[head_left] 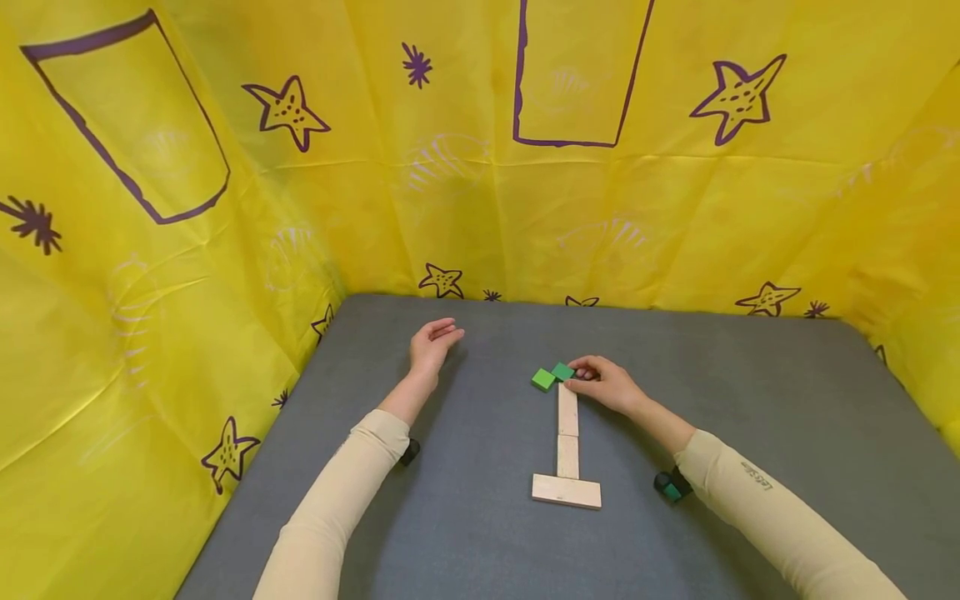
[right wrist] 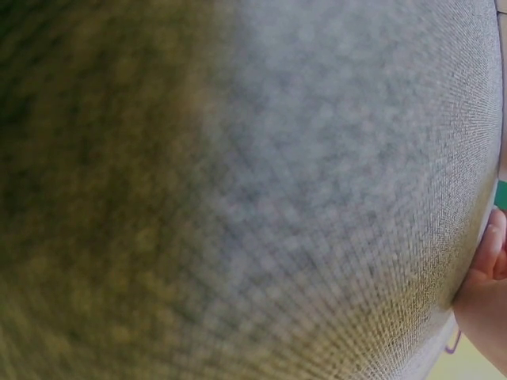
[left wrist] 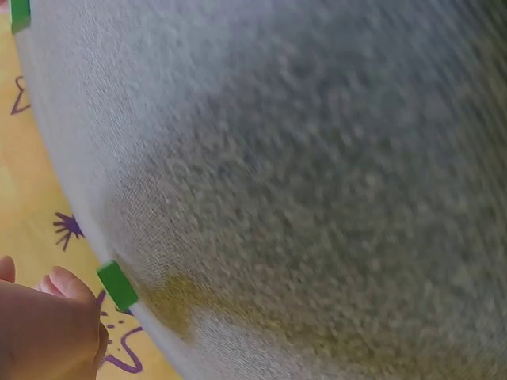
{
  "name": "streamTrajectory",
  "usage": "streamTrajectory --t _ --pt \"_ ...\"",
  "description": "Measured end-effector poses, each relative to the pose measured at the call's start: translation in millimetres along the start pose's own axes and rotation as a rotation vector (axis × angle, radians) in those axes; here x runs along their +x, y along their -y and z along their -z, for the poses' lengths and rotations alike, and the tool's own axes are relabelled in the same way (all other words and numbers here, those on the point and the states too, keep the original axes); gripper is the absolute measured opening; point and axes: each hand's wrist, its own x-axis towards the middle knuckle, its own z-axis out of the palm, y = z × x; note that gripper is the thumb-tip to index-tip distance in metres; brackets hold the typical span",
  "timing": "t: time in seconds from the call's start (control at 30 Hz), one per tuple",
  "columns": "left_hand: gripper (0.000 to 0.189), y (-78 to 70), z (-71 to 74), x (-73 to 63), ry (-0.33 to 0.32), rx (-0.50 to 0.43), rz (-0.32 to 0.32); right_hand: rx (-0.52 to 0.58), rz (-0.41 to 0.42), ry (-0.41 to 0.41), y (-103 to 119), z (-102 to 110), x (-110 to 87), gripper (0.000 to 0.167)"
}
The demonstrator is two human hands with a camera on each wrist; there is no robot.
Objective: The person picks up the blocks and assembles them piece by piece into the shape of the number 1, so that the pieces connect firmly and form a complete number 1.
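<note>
My right hand is at a dark green square block, thumb and forefinger pinching its near right side. A light green square block lies against its left corner. Below the dark green block, two pale wooden planks lie end to end. A wider wooden plank lies crosswise at their near end. Off to the left, my left hand is over the table with loosely bent fingers and no held thing visible. In the left wrist view, a green block appears close beside that hand.
The grey table carries the pieces. Behind it and along the sides hangs a yellow cloth with purple starfish drawings. Each wrist wears a small dark camera, such as the right one.
</note>
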Motion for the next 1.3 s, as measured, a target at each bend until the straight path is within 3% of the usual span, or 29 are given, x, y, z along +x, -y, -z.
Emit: streamTrajectory --t 0.3,0.47,1.0,1.3 --pt "0.039 1.9 7.5 8.3 -0.051 -0.037 -0.004 -0.009 0.003 0.007 4 2 -0.1 0.039" --pt "0.042 4.2 11.4 14.2 -0.079 -0.005 -0.004 -0.010 0.009 0.002 3 2 0.1 0.038" --pt "0.042 9.5 23.1 21.2 -0.086 0.182 0.032 -0.007 0.004 -0.001 1 -1 -0.5 0.039" --pt "0.041 10.5 19.3 22.8 -0.056 0.387 0.002 -0.002 0.002 -0.003 1 0 -0.5 0.039"
